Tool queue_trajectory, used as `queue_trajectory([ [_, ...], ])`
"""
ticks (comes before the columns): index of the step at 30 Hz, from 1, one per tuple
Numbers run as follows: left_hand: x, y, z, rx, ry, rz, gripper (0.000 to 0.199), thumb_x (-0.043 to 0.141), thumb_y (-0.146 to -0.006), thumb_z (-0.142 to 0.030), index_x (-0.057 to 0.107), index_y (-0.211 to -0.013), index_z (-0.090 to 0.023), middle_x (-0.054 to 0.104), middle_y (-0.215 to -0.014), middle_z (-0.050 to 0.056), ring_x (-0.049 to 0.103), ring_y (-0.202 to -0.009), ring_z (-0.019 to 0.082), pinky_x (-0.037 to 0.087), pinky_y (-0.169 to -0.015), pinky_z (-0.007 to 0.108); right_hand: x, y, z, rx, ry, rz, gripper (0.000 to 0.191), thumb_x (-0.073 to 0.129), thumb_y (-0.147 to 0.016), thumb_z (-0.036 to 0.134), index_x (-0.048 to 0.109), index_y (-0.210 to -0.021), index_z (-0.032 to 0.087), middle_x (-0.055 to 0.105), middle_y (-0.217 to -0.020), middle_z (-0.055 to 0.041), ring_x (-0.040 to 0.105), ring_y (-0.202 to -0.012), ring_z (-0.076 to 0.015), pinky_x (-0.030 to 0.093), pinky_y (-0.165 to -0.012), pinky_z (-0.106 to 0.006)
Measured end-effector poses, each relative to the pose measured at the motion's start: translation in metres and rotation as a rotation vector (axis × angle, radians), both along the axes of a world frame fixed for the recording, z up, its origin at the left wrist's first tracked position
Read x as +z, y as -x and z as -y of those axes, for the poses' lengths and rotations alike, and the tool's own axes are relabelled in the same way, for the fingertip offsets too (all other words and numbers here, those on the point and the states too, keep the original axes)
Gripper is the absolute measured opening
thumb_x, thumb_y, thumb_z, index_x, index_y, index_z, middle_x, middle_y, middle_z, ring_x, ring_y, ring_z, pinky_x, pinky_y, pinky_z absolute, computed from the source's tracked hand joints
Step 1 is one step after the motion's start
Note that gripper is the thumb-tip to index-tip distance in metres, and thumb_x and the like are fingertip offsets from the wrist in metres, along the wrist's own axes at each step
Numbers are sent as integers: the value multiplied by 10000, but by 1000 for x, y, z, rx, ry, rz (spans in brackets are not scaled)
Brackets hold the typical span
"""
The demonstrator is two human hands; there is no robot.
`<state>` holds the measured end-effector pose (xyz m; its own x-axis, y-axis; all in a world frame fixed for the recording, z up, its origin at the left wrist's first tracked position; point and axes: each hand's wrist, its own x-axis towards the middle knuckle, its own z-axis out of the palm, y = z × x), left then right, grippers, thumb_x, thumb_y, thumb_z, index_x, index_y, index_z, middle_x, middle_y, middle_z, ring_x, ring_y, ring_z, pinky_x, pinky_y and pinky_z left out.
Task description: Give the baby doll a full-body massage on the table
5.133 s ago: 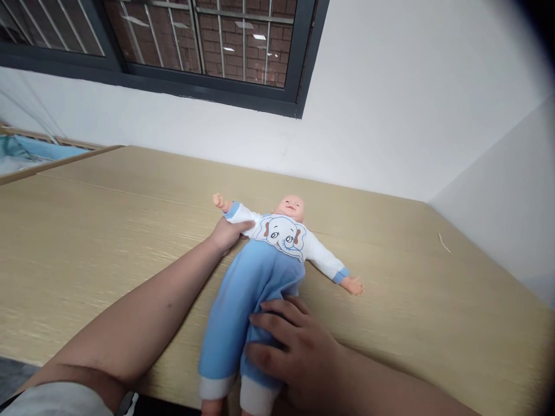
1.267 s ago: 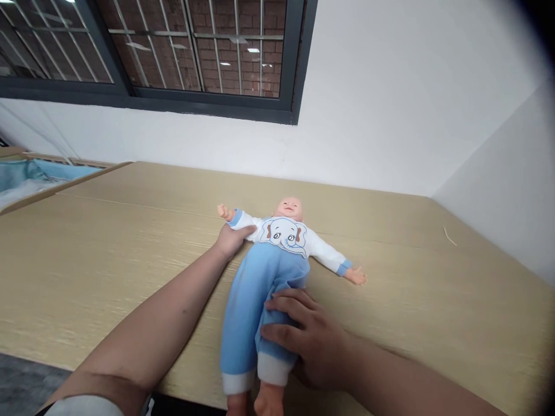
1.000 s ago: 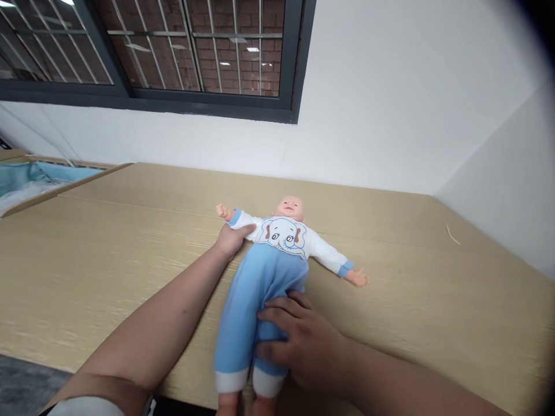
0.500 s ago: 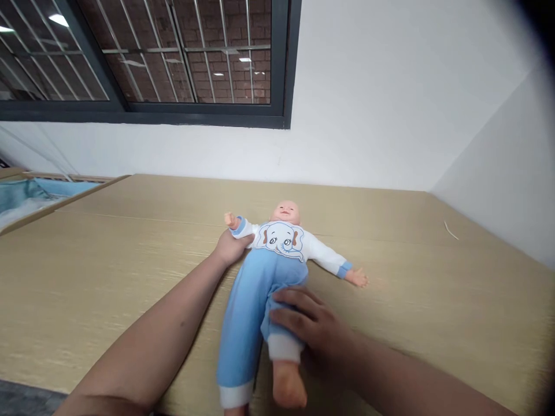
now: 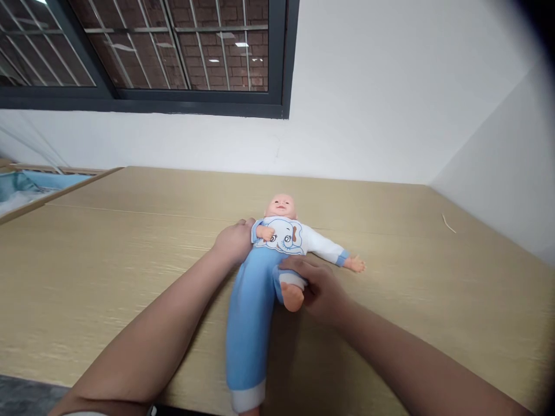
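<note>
The doll [image 5: 269, 254] lies face up on the tabletop [image 5: 108, 260], head toward the wall, between the two hands. The left hand [image 5: 234, 241] is closed on the doll's near arm and folds it across the chest, so the small fist rests on the elephant print just beside the fingers. The right hand [image 5: 318, 289] is clamped on one lower leg, bent up so the bare foot [image 5: 292, 296] sits at its fingertips. The other leg lies straight, toward the tabletop edge. Step in hand, as judged: flexing the limbs. The next move calls for a gentle, steady grip and slow travel to return the leg flat
</note>
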<state>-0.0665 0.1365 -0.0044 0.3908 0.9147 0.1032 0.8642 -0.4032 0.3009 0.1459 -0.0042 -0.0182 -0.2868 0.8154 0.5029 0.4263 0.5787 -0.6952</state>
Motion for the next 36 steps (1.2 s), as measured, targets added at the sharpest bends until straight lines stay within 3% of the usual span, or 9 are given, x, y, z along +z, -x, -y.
queue_trajectory([
  [6, -6, 4, -1, 16, 19, 138, 405, 657, -797, -536, 683, -1027, -204, 714, -1018, 138, 680, -933, 314, 473, -756, 326, -3, -5, 4, 54, -33, 62, 366, 634, -866, 211, 623, -1226, 278, 672, -1188, -43, 653, -1080, -233, 538, -939, -358],
  [11, -28, 20, -14, 155, 93, 504, 356, 679, -765, -507, 702, -953, -205, 737, -971, 86, 685, -958, 317, 498, -788, 351, -4, -8, 22, 152, -149, 136, 554, 635, -783, 167, 567, -1323, 270, 621, -1303, -83, 590, -1194, -260, 488, -1027, -427],
  [14, -40, 28, -25, 195, 150, 768, 429, 746, -699, -490, 683, -979, -171, 727, -1025, 90, 669, -1010, 325, 505, -878, 402, -2, -2, 34, 243, -221, 238, 582, 612, -739, 174, 579, -1313, 261, 596, -1349, -79, 543, -1239, -270, 448, -1063, -451],
  [19, -47, 33, -34, 27, 326, 1274, 669, 863, -616, -507, 614, -1119, -143, 691, -1150, 128, 640, -1104, 324, 503, -975, 429, -5, 10, 46, 312, -255, 504, 557, 608, -708, 233, 603, -1263, 288, 548, -1426, -43, 459, -1312, -312, 395, -1068, -523],
  [23, -38, 47, -36, -88, 500, 1508, 756, 851, -626, -581, 586, -1217, -192, 665, -1219, 124, 616, -1169, 318, 516, -979, 454, -5, 14, 49, 314, -209, 637, 501, 590, -759, 264, 587, -1258, 307, 472, -1506, -45, 393, -1377, -328, 334, -1087, -578],
  [26, -25, 64, -35, -168, 569, 1555, 910, 742, -613, -788, 546, -1316, -243, 625, -1323, 138, 562, -1263, 346, 497, -996, 521, -2, 16, 52, 316, -177, 676, 435, 592, -828, 333, 581, -1261, 300, 453, -1521, -66, 375, -1396, -339, 290, -1120, -602],
  [29, -13, 79, -31, -209, 636, 1544, 1081, 652, -543, -915, 530, -1365, -224, 544, -1434, 185, 506, -1324, 399, 473, -999, 577, 2, 16, 54, 316, -159, 697, 389, 593, -885, 422, 592, -1254, 298, 476, -1502, -84, 391, -1388, -363, 291, -1117, -627],
  [33, -7, 95, -31, -167, 739, 1563, 899, 558, -680, -890, 649, -1227, -183, 567, -1412, 195, 538, -1293, 395, 480, -988, 558, 12, 12, 54, 362, -152, 647, 441, 679, -849, 455, 611, -1262, 318, 538, -1452, -65, 441, -1361, -363, 306, -1131, -599],
  [36, -8, 103, -34, -166, 791, 1441, 747, 558, -756, -808, 730, -1076, -156, 642, -1314, 191, 611, -1196, 375, 507, -959, 505, 18, 8, 51, 413, -118, 567, 495, 692, -832, 514, 611, -1273, 305, 573, -1419, -55, 477, -1344, -337, 322, -1141, -556],
])
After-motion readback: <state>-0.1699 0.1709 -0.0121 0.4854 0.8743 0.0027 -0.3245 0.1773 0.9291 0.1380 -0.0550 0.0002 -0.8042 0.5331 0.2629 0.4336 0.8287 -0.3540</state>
